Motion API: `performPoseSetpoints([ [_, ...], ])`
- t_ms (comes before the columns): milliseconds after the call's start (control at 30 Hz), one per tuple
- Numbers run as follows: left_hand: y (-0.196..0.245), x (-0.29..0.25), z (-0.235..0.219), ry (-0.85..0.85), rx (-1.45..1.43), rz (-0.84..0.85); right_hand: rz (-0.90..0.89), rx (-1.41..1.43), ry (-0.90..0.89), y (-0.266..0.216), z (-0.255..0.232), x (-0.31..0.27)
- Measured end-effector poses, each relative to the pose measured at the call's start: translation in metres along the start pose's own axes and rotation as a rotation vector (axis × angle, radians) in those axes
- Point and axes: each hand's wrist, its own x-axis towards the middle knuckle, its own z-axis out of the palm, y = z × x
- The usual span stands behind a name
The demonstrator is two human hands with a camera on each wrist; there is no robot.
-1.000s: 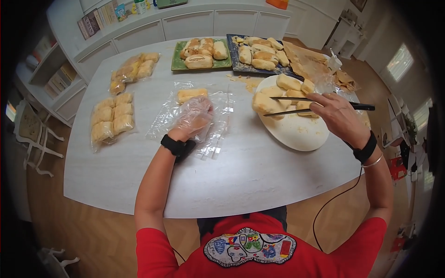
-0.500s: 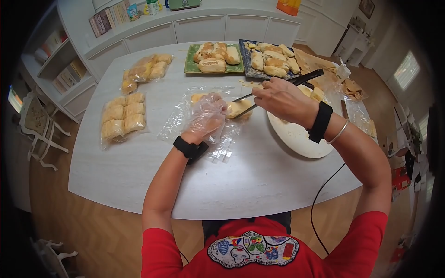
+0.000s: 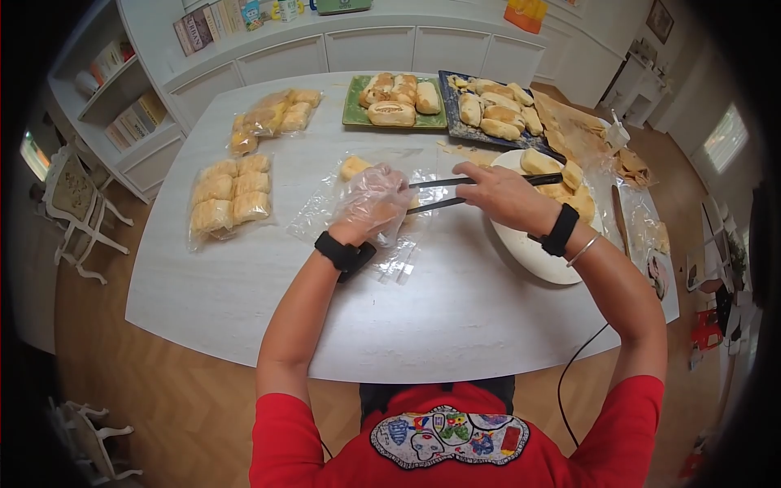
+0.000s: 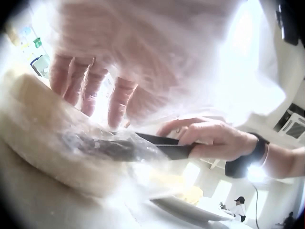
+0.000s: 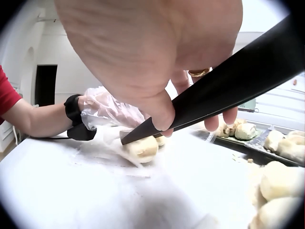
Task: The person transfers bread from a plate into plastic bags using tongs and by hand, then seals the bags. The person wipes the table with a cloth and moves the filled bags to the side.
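Observation:
My left hand (image 3: 373, 203), in a clear plastic glove, grips a transparent bag (image 3: 313, 213) lying on the table, with a pale roll (image 3: 355, 167) inside its far part. Black tongs (image 3: 438, 205) are pinched in my bare right hand (image 3: 514, 197), their tips reaching the bag beside my gloved fingers. In the right wrist view the tongs (image 5: 228, 74) touch a roll (image 5: 144, 150) partly wrapped in plastic. The left wrist view has bent gloved fingers (image 4: 90, 90) above a roll (image 4: 43, 129); glare and plastic blur the contact.
A white oval plate (image 3: 529, 254) with several rolls stands on the right. Behind are a green tray (image 3: 355, 115) and a dark blue tray (image 3: 454, 130) of rolls, with brown paper (image 3: 561, 122) beside them. Two filled bags (image 3: 232, 199) lie left.
My right hand carried the tongs with a roll from the plate leftward to the bag. The roll is now mostly hidden by my left hand, which stays at the bag.

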Motion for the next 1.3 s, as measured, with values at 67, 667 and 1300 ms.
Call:
performPoseSetpoints([
  [67, -0.007, 0.001, -0.007, 0.014, -0.002, -0.114, 0.043, 0.088, 0.009, 0.005, -0.008, -0.009],
  [667, -0.088, -0.006, -0.008, -0.120, -0.089, -0.305, 0.122, 0.156, -0.111, 0.009, -0.015, -0.030],
  [1300, -0.104, -0.009, -0.027, -0.011, -0.155, -0.229, 0.277, 0.324, -0.094, 0.015, -0.024, -0.030],
])
